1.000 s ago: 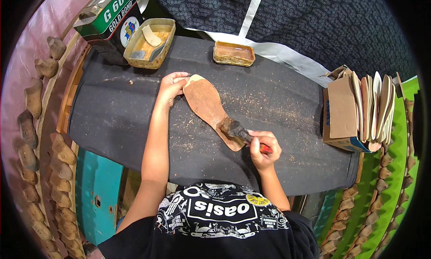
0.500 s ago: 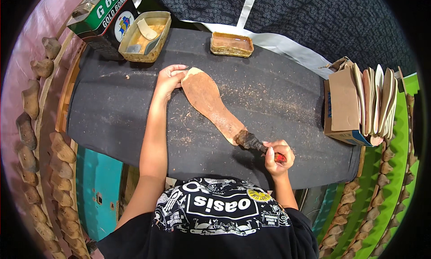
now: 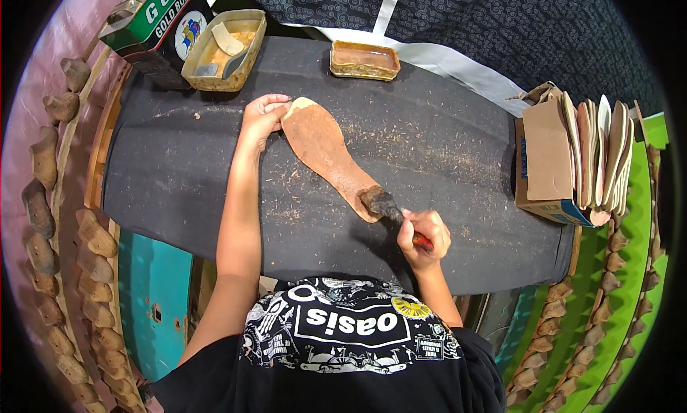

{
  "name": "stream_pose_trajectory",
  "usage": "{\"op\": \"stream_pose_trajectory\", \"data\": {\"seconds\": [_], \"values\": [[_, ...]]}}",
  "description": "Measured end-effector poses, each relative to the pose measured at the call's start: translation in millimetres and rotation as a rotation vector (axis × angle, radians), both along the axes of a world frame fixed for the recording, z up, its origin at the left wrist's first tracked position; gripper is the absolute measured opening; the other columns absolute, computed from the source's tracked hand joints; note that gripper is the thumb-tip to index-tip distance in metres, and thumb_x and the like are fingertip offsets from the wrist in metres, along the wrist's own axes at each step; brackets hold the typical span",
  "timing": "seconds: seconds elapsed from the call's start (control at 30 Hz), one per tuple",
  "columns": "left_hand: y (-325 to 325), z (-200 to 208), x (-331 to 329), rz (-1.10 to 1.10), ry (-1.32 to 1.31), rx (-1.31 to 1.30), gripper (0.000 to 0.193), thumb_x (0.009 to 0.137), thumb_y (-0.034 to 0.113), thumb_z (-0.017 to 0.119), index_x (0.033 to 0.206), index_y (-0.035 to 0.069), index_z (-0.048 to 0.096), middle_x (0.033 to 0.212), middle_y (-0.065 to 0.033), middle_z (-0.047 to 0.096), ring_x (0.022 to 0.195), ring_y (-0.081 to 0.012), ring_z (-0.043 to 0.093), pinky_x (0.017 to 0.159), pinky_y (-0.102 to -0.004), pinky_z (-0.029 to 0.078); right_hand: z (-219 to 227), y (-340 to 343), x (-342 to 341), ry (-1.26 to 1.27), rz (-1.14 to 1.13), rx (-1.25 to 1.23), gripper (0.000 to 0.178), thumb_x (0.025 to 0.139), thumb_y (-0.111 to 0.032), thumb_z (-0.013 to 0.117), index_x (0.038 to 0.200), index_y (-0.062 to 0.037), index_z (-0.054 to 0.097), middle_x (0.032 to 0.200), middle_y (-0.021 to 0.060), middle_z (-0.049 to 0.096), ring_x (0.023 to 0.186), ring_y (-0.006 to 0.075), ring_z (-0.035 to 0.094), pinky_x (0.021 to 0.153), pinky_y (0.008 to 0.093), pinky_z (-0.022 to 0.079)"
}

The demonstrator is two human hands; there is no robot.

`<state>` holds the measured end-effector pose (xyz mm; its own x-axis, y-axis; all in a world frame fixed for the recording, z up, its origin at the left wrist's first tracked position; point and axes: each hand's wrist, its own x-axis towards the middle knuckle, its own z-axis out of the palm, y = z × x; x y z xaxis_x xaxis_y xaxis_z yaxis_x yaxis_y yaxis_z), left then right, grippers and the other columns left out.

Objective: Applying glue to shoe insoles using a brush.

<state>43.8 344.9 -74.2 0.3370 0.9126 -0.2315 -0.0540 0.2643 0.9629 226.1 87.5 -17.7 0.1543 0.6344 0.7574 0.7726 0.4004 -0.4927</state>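
A brown shoe sole [image 3: 322, 145] with a pale toe edge lies slantwise on the dark cloth of the table. At its far left tip, my left hand [image 3: 265, 118] pinches the edge between thumb and fingers. My right hand [image 3: 427, 236] is closed round the red handle of a brush [image 3: 383, 203]. The dark, clotted bristles press on the heel end of the sole, near its right edge. Bristle tips partly cover the surface there.
Shavings litter the black-covered table [image 3: 172, 163]. At the back stand a metal can [image 3: 154, 34], an open container [image 3: 247, 64] with pale pieces, and a shallow tray [image 3: 365, 60]. A cardboard box [image 3: 547, 159] of soles stands right. Wooden shoe lasts [image 3: 44, 155] hang in rows at both sides.
My right hand has brought the brush leftward, so its bristles lie further onto the heel end. The left hand keeps its hold on the sole's tip. The whole view has shifted slightly.
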Motion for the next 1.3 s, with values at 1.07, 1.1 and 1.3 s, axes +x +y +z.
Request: {"op": "stream_pose_trajectory", "data": {"seconds": [1.07,1.1,1.3], "values": [[-2,6,2,0.025,-0.011,-0.01,0.017,0.073,0.007,0.057,0.088,0.001,0.051,0.076,-0.0059,0.059,0.065,-0.0088,0.056,0.056,-0.0192,0.045,2,-8,0,0.237,0.256,-0.05,0.019,0.064,0.006,0.051,0.08,-0.0002,0.045,0.069,0.0144,0.057,0.057,0.0204,0.056,0.053,0.0275,0.045],[-2,5,2,0.026,-0.002,-0.011,0.017,0.073,0.007,0.057,0.088,0.001,0.052,0.076,-0.0057,0.059,0.064,-0.0085,0.056,0.055,-0.0188,0.045,2,-5,-3,0.259,0.276,-0.014,0.018,0.063,0.007,0.052,0.079,0.0,0.046,0.069,0.0141,0.057,0.056,0.0202,0.056,0.052,0.0275,0.045],[-1,3,1,-0.012,0.019,-0.01,0.018,0.073,0.011,0.058,0.09,0.006,0.052,0.077,-0.0011,0.059,0.066,-0.0058,0.055,0.058,-0.0181,0.044,-3,-19,11,0.229,0.265,-0.091,0.016,0.065,0.006,0.05,0.079,0.0003,0.045,0.068,0.0146,0.057,0.057,0.0208,0.057,0.051,0.0278,0.045]]}}
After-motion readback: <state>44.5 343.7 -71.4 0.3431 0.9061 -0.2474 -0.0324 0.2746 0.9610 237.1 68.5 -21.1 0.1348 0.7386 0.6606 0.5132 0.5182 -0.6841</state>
